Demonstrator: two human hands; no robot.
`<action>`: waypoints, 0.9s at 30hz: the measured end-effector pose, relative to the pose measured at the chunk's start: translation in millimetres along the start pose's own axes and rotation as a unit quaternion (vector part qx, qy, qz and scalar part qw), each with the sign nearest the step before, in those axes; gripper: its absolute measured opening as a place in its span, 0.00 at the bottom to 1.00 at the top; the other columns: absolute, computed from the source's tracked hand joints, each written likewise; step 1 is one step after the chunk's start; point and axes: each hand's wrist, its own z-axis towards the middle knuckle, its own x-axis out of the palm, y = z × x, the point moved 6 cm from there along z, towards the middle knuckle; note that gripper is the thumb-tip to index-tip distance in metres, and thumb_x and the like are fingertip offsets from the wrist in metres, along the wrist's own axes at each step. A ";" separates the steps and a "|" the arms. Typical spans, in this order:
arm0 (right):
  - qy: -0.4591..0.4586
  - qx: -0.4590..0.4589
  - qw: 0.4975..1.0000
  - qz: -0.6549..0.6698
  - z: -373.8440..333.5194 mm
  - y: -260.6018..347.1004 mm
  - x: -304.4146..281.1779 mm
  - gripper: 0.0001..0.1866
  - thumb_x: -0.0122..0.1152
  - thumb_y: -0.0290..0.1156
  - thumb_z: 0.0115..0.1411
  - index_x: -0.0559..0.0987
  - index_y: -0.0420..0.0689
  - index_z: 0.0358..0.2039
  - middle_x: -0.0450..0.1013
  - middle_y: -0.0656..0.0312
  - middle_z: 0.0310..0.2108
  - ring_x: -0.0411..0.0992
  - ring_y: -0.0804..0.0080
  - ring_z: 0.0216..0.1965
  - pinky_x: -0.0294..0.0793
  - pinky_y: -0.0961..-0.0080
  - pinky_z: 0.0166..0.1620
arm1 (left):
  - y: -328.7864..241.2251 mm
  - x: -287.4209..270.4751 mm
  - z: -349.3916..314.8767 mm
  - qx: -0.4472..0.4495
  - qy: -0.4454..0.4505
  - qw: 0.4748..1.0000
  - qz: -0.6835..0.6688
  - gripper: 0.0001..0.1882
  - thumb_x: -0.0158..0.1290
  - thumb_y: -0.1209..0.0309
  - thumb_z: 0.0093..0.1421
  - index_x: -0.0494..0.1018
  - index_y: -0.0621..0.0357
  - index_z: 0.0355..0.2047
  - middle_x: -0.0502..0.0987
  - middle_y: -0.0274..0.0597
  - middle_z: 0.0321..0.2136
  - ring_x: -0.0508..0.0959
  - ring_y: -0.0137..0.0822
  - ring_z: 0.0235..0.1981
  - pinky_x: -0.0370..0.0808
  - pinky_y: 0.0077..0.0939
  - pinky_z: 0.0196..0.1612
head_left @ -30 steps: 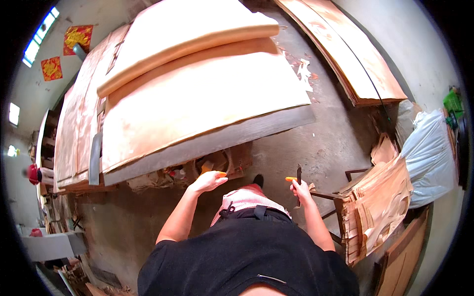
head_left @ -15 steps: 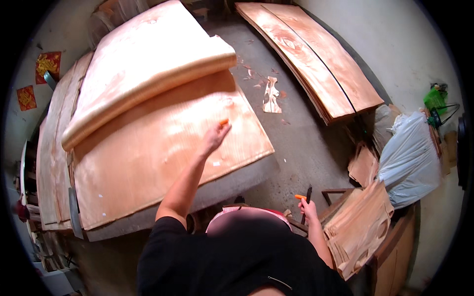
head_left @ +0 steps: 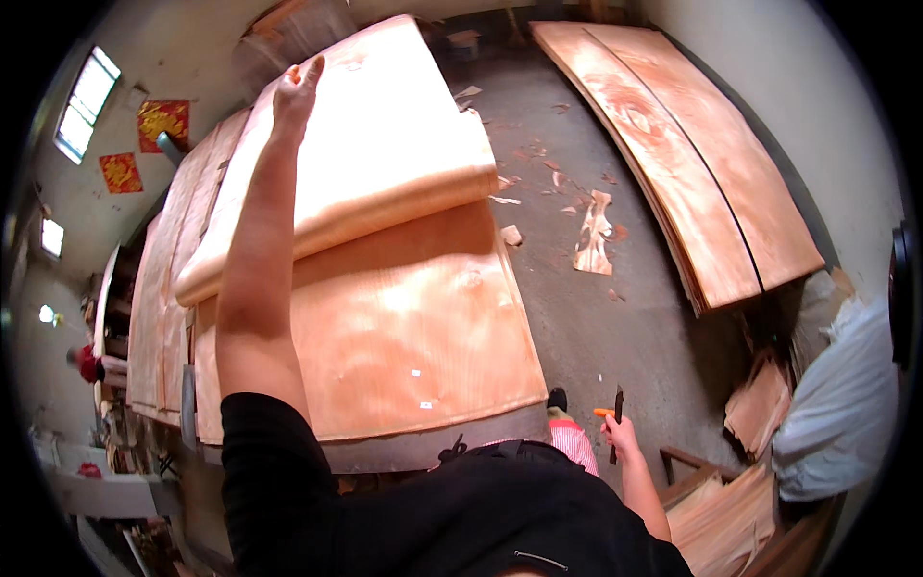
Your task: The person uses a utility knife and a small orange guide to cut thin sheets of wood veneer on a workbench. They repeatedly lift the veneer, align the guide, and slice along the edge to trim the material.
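Observation:
My left arm stretches far out over a pale wood veneer sheet [head_left: 394, 125] whose near edge is rolled back on itself. My left hand [head_left: 296, 94] is above its upper left part, thumb and an orange-tipped finger apart, with nothing visible in it. Below the roll, a flat veneer sheet [head_left: 385, 317] lies on the stack, with small white bits [head_left: 415, 372] near its front. Low on the right, my right hand [head_left: 622, 438] grips a dark narrow knife-like tool [head_left: 618, 396], which points up. An orange cover shows on one of its fingers.
Another veneer stack [head_left: 692, 163] with a dark strap stands at the right. Veneer scraps [head_left: 593, 236] litter the concrete floor [head_left: 567, 327]. Near my right side are a pale plastic-wrapped bundle [head_left: 832, 404] and loose veneer pieces [head_left: 731, 524]. More sheets [head_left: 168, 288] lie at the left.
My left hand has gone from over the lower flat sheet to the far upper left, above the rolled-back sheet. The view has shifted left; my right hand still holds the dark tool.

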 end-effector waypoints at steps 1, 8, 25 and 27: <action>0.005 0.004 1.000 -0.020 10.4 8.9 -4.0 0.10 0.45 0.33 0.57 0.71 0.42 0.35 0.65 0.68 0.15 0.53 0.87 0.11 0.51 0.88 0.13 | -7.4 4.7 13.4 -0.037 0.009 0.999 -0.019 0.48 0.51 0.41 0.43 0.55 0.75 0.50 0.64 0.58 0.46 0.65 0.40 0.49 0.61 0.26 0.49; 0.061 0.029 0.995 -0.071 79.0 50.3 -13.6 0.10 0.45 0.33 0.57 0.71 0.42 0.34 0.65 0.69 0.14 0.54 0.86 0.11 0.52 0.87 0.14 | -83.4 32.6 56.0 -0.098 0.112 0.989 -0.014 0.44 0.52 0.44 0.45 0.52 0.60 0.53 0.54 0.47 0.53 0.52 0.40 0.55 0.50 0.39 0.53; 0.062 0.032 0.991 -0.112 165.7 101.1 -23.1 0.10 0.46 0.33 0.56 0.75 0.45 0.33 0.65 0.70 0.12 0.54 0.86 0.09 0.51 0.86 0.12 | -48.7 77.6 57.6 -0.014 0.020 0.995 -0.100 0.12 0.48 0.62 0.56 0.74 0.54 0.33 0.76 0.33 0.29 0.74 0.22 0.31 0.65 0.14 0.37; 0.080 0.034 0.990 -0.111 168.7 105.3 -10.3 0.10 0.46 0.33 0.56 0.75 0.45 0.33 0.65 0.70 0.13 0.55 0.86 0.10 0.51 0.86 0.13 | -26.9 65.2 29.2 -0.029 0.009 0.998 -0.061 0.12 0.47 0.61 0.56 0.74 0.53 0.34 0.76 0.33 0.30 0.74 0.22 0.32 0.64 0.13 0.37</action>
